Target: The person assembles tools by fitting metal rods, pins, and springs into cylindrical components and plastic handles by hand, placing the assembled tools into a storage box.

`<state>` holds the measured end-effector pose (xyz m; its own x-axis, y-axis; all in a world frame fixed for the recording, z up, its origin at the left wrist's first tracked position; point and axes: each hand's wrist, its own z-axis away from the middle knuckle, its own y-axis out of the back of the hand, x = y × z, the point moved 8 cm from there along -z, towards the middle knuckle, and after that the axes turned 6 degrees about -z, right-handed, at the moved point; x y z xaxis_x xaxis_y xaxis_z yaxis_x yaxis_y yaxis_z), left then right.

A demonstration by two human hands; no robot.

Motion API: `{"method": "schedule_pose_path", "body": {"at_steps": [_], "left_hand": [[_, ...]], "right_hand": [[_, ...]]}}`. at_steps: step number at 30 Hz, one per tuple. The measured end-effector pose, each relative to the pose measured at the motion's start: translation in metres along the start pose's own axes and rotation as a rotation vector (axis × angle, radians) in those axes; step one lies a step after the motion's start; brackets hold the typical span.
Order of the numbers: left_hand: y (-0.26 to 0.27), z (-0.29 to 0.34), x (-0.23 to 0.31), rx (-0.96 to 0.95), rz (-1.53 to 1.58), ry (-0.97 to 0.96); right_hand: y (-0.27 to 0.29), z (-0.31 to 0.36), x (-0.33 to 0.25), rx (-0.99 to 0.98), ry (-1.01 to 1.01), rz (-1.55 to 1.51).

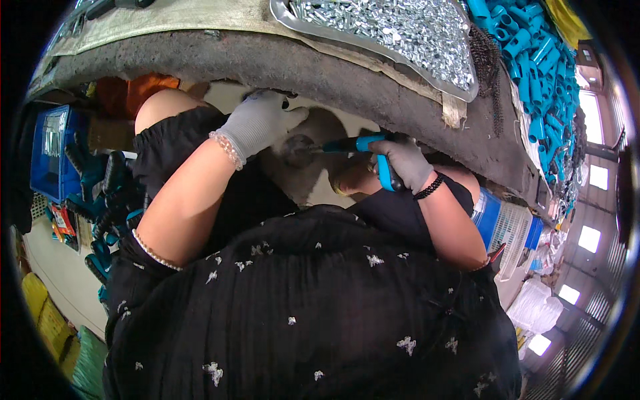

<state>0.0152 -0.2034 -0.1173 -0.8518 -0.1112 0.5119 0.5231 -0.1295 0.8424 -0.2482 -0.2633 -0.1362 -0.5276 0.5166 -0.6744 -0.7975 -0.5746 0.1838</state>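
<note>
My right hand (405, 162), in a grey-white glove, is wrapped round a teal-and-black hand tool (385, 170). Its grip points down and its narrow front end reaches left, over the gap between my knees; its exact kind does not show. My left hand (257, 123), gloved too, is at the near edge of the worktable, left of the tool's tip. Its fingers curl in by a small dark thing I cannot make out, while the thumb points right. Below the tip lies a round greyish shape (298, 148), blurred in shadow.
Dark cloth covers the worktable (220, 59). On it stand a metal tray (475, 88) of small shiny metal pieces and a heap of teal plastic tubes (537, 67). To my left are a blue crate (50, 170) and several teal-and-black tools (100, 193). At right stands a white basket (510, 230).
</note>
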Motion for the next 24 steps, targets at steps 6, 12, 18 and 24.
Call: {"method": "schedule_pose_path", "body": {"at_steps": [6,12,18,24], "left_hand": [[-0.002,-0.001,0.000,-0.098,0.101,0.103],[-0.004,-0.004,-0.002,-0.132,0.157,0.116],[-0.012,-0.005,-0.005,-0.027,0.142,0.059],[-0.016,-0.003,-0.009,-0.116,0.056,0.142]], "right_hand": [[-0.020,-0.008,-0.008,-0.021,-0.032,0.183],[-0.012,0.010,-0.020,-0.071,-0.061,0.326],[-0.002,-0.002,-0.001,-0.070,-0.071,0.260],[-0.015,-0.005,-0.003,-0.036,-0.168,0.168]]}}
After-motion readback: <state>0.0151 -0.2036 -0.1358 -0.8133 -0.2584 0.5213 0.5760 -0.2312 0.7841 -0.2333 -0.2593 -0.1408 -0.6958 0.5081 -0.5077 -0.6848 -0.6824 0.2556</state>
